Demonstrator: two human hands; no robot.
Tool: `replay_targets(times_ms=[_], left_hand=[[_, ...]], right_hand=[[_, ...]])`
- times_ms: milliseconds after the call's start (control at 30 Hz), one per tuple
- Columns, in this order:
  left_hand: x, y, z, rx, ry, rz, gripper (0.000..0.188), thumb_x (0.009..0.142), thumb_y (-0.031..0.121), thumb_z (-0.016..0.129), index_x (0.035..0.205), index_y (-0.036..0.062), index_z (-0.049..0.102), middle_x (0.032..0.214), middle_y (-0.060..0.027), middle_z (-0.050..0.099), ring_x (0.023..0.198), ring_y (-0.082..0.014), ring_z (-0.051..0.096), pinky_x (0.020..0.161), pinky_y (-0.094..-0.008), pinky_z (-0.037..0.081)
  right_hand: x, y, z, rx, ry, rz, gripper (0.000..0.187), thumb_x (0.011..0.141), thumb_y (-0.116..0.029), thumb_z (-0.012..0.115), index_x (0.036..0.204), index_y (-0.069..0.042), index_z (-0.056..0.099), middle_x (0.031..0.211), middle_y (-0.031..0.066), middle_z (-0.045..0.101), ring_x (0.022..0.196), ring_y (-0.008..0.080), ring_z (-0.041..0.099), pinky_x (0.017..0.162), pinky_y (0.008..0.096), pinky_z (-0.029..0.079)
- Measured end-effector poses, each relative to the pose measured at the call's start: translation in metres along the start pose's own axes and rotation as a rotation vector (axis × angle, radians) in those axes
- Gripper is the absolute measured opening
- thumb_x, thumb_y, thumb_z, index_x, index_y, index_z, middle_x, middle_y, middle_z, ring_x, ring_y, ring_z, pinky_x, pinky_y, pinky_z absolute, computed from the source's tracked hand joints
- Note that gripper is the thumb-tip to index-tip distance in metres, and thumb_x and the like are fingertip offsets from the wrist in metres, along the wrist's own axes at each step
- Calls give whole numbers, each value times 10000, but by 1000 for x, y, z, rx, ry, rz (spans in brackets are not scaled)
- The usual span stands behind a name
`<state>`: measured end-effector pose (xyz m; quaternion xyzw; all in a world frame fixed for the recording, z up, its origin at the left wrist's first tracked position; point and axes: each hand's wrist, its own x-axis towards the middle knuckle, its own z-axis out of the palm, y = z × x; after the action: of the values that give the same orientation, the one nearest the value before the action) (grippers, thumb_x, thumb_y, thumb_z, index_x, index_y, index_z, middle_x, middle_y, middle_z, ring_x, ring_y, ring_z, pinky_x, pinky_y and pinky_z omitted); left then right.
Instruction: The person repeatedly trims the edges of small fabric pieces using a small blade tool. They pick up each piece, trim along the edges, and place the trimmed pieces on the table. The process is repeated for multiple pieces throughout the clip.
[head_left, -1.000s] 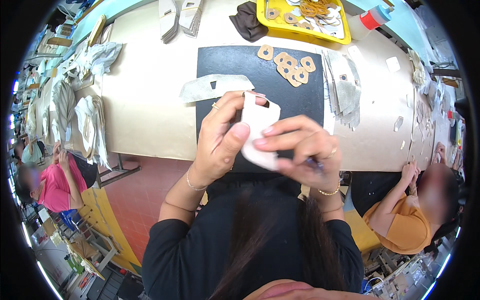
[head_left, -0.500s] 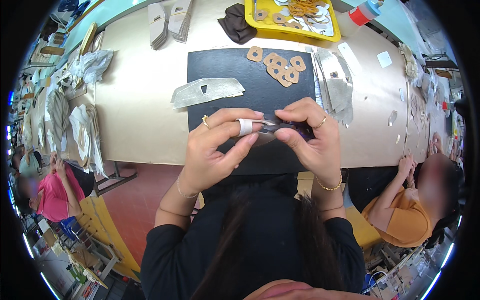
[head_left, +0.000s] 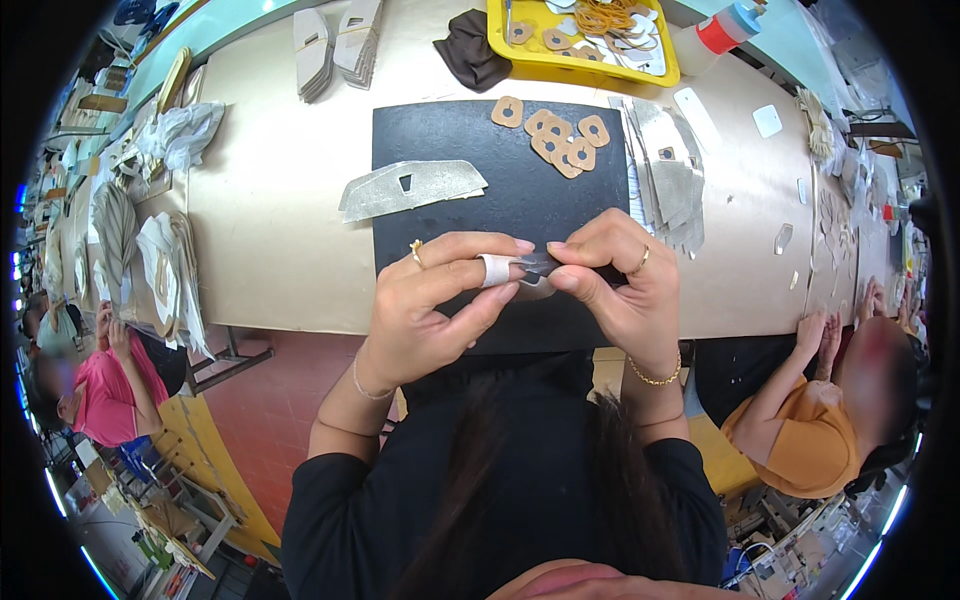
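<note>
Over the near part of a black mat (head_left: 440, 135), both of my hands pinch one small, dark flexible piece (head_left: 540, 268) with a cut-out in its lower part. My left hand (head_left: 420, 300), with white tape round one finger, grips its left side between fingers and thumb. My right hand (head_left: 635, 290) pinches the right side with thumb and forefinger; the piece's right end is partly hidden by that hand. Beyond my left hand lie grey shaped panels (head_left: 440, 182) with a small four-sided hole. Several tan rounded-square patches (head_left: 551, 147) with keyhole-like openings are scattered on the mat's far right.
A yellow tray (head_left: 590, 74) at the back holds rubber bands and patches, with a dark cloth (head_left: 472, 55) left of it and a red-banded bottle (head_left: 715, 35) right. Grey panels (head_left: 680, 195) overlap the mat's right edge. Panel stacks (head_left: 355, 45) lie far left. People sit at both sides.
My fingers have shifted slightly on the dark piece, and it is turned so its cut-out shows more clearly. Both hands still hold it in nearly the same place.
</note>
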<state>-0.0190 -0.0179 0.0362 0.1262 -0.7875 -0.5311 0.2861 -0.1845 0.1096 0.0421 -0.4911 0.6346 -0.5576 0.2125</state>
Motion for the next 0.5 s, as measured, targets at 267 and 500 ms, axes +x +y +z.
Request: replay_targets(times_ms=[267,500], left_hand=[[2,-1,-1,-20,-40,-21,168,761,-71,717,914,-5,731,1045,-148,720,946,-225,698,820,-315,549],[3,-1,-2,-10,-82,4,159,747,-68,718,894,-11,731,1034,-157,716,928,-243,694,794,-318,542]], right_hand=[[-2,0,-4,-5,-26,25,170,781,-121,802,865,2,719,773,83,665,686,159,611,614,256,459],[-1,-2,-4,-3,-36,20,178,768,-115,813,876,-2,727,766,82,667,685,158,621,607,253,457]])
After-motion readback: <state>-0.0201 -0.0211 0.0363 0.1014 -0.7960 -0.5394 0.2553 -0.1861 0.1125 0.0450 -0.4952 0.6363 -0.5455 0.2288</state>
